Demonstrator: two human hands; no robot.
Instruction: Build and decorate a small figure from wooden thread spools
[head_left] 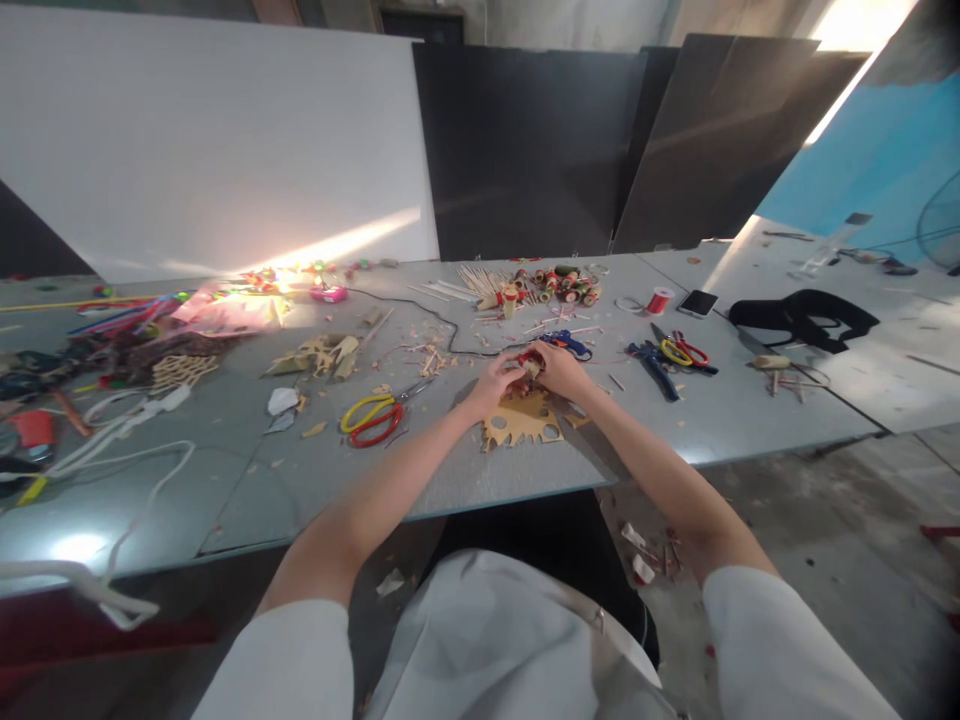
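Close together above the table's front middle, my left hand (496,385) and my right hand (561,372) are both closed on one small red and tan piece (533,366). Fingers cover much of it, so its exact kind is unclear. Beneath them lies a tan sheet (525,420) with round holes and a jagged edge. Just behind my right hand rests a blue glue gun (568,344), its dark cord trailing left. Scissors with one yellow and one red handle (373,418) lie open to the left of my left hand.
Thin sticks (474,282) and several small red-and-tan pieces (570,285) lie at the back. To the right are pliers (655,370), more scissors (684,350), a red thread spool (659,300), a phone (698,303) and a black strap (806,315). White cables (142,425) and clutter fill the left.
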